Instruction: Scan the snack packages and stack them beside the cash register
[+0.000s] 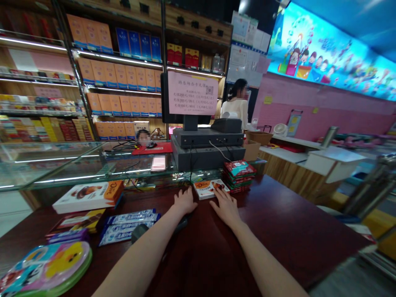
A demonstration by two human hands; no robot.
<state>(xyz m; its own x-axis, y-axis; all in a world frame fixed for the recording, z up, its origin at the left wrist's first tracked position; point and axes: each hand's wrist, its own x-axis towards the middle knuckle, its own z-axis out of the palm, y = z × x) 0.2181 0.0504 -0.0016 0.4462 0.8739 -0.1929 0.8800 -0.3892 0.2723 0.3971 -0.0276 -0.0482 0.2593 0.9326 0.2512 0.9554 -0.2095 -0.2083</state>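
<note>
Fingers (220, 194) of the right hand (227, 207) are lying spread on the dark red bench (278, 222), tips just at the edge of a small white chocolate box (211, 189), while the left hand (185, 201) is resting open just beside it, holding nothing.

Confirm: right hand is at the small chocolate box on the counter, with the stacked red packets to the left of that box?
No. The stacked red packets sit to the right of the small chocolate box, not the left, as the head view shows. The right hand is at that box, as you said.
</note>
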